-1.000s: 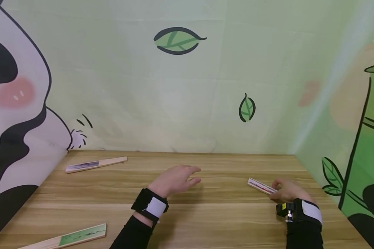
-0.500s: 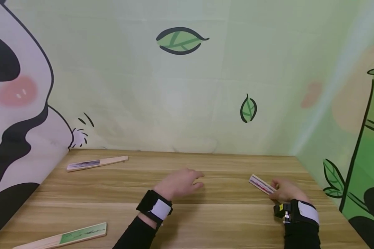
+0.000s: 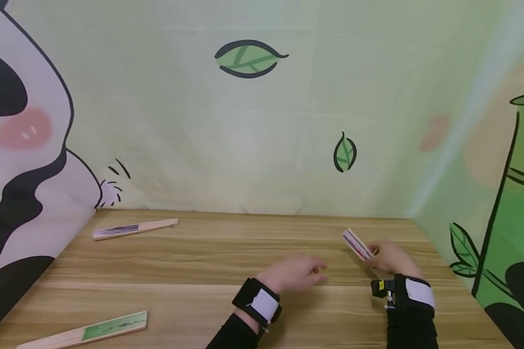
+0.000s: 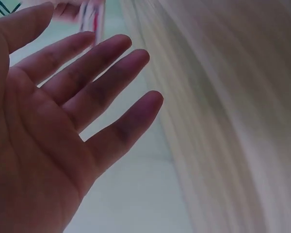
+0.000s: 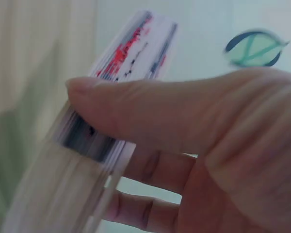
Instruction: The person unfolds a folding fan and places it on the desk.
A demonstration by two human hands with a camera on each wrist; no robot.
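Note:
A folded fan (image 3: 357,244) with white, red and dark markings is pinched by my right hand (image 3: 395,259), at the right of the table. In the right wrist view the thumb of that hand (image 5: 184,116) lies across the fan's printed part (image 5: 131,48), with fingers behind it; pale ribs (image 5: 48,189) run down to the lower left. To the left of it, my left hand (image 3: 293,274) hovers over the table and holds nothing. Its fingers are spread and nearly straight in the left wrist view (image 4: 58,116), where part of the fan (image 4: 99,22) shows beyond them.
Another folded fan (image 3: 135,229), with a purplish print, lies at the table's back left. One with a green print (image 3: 113,327) lies at the front left. A printed backdrop (image 3: 279,121) with leaves and a panda stands behind the wooden table (image 3: 192,271).
The right hand has lifted its fan, turned it more upright and shifted slightly left. My left hand has moved right and a little nearer, towards the fan.

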